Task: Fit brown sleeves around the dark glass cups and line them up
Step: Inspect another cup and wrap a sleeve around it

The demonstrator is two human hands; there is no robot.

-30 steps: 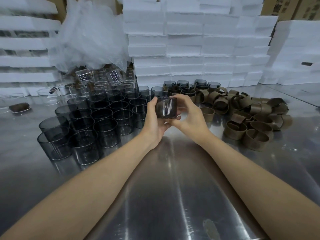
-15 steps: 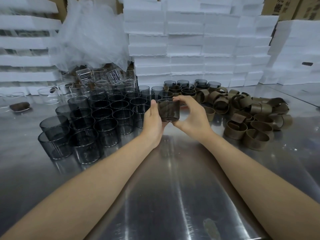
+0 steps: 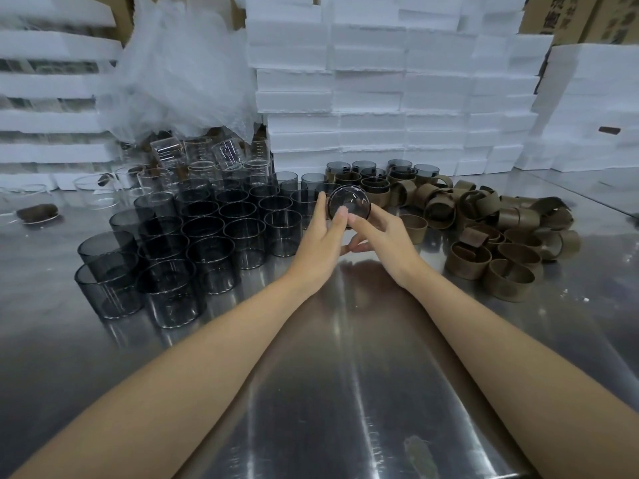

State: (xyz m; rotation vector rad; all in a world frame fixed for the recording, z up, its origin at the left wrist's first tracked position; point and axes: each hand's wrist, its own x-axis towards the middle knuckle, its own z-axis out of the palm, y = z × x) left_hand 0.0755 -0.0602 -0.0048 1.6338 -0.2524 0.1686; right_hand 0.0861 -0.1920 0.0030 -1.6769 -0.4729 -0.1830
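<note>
Fingers (image 3: 321,205) of the L hand (image 3: 320,245) curl round the left side of one dark cup (image 3: 351,202), thumb laid across its near face. R hand (image 3: 389,236) pinches the right side, forefinger tip on the face beside that thumb, lower fingers tucked underneath. The cup is held clear of the steel table (image 3: 345,375), mid-frame, just in front of the back rows. It's tipped over, not upright: a round end faces the person and its axis runs front-to-back toward the foam. Can't tell if that end is base or mouth. A thin brown edge shows at its right rim; can't tell how far a sleeve is on.

Far left, a brown lump (image 3: 36,213) sits in a shallow clear dish. Behind, clear glasses (image 3: 166,157) are heaped under plastic wrap (image 3: 179,63), approx a dozen, too jumbled to count. Next, bare dark cups (image 3: 204,250), all upright, packed touching in rows: approx 25-30, overlap stops an exact count. Right of the hands, at the back, sleeved cups (image 3: 375,184) stand upright, approx 8. Further right, loose brown sleeves (image 3: 508,283) lie piled at all angles, approx 30. Foam blocks (image 3: 380,81) are stacked along the back, w/ cartons (image 3: 587,15) at top right.
</note>
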